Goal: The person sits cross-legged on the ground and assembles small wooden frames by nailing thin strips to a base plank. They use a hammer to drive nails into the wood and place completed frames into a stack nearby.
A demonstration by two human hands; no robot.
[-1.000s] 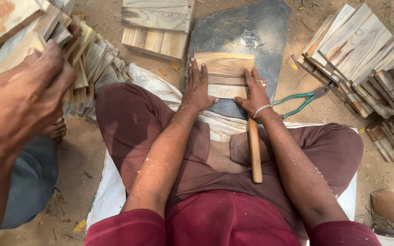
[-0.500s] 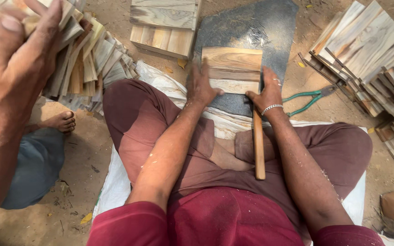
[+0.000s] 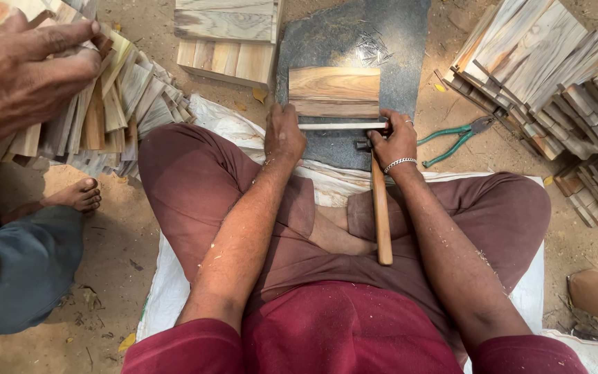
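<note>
A: Start at the left edge. Whose hand is that up in the corner?

B: A co-worker's hand [image 3: 19, 76], fingers curled over a leaning stack of thin wood slats [image 3: 115, 104]. That person's bare foot [image 3: 77, 196] rests on the dirt below it.

A: And the wearer's own hands?

B: The left hand [image 3: 284, 133] pinches the left end of a thin pale strip [image 3: 342, 126], fingers closed round it. The strip lies crosswise along the near edge of a small wooden board [image 3: 333, 91], touching it or just beside it; I cannot tell which.

A: What is the board on?

B: A dark stone slab [image 3: 396, 66] on the ground in front of the crossed legs. Behind the slab's left side sits a block of planks [image 3: 226, 38].

A: The right hand?

B: The right hand [image 3: 394, 138] grips the strip's right end, thumb and fingers closed on it, a metal bracelet at the wrist. A hammer [image 3: 380, 208] lies under that wrist, handle pointing back towards the lap.

A: Further right?

B: Green-handled pliers [image 3: 455, 138] on the dirt beside the slab, then a big pile of wood slats [image 3: 555, 69].
</note>
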